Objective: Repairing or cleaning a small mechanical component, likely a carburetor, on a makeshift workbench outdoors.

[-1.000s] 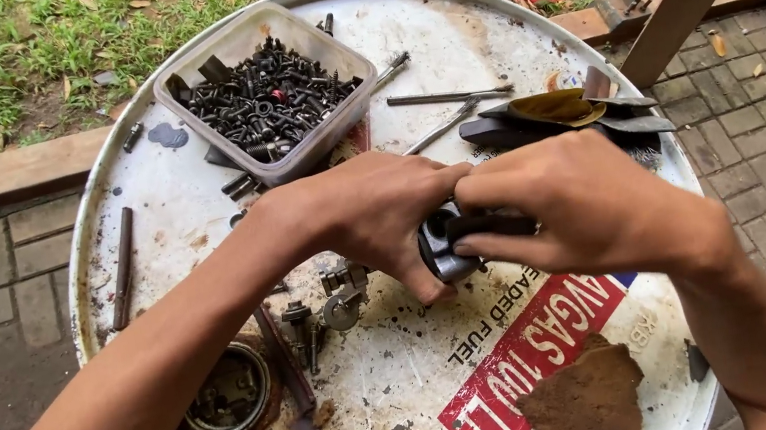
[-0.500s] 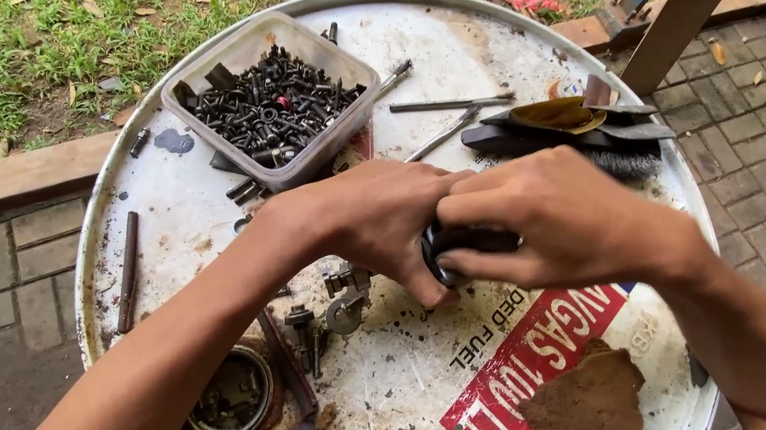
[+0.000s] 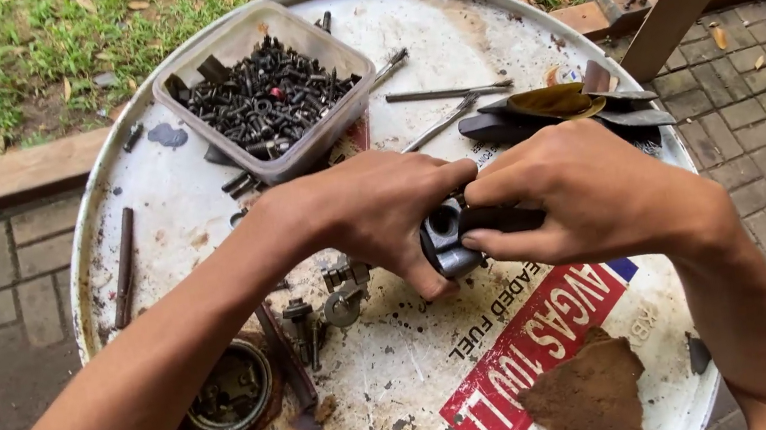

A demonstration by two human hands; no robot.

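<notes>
Both hands meet over the middle of a white, rusty drum lid (image 3: 202, 222). My left hand (image 3: 382, 210) and my right hand (image 3: 582, 195) together grip a small dark metal part (image 3: 447, 236) with a hole in its grey end. Fingers cover most of the part. Just below the left hand lie small metal fittings (image 3: 336, 303) and a bolt on the lid.
A clear plastic tub (image 3: 268, 86) full of black screws and bolts stands at the back of the lid. Thin rods (image 3: 446, 91), a dark tool with a dry leaf (image 3: 559, 108), a rusty round cap (image 3: 228, 395) and a brown scrap (image 3: 587, 397) lie around. Brick paving and grass surround the drum.
Both hands stay closed on the metal part at the lid's middle; the grip has shifted slightly, showing more of the part's grey end. Nothing else moved.
</notes>
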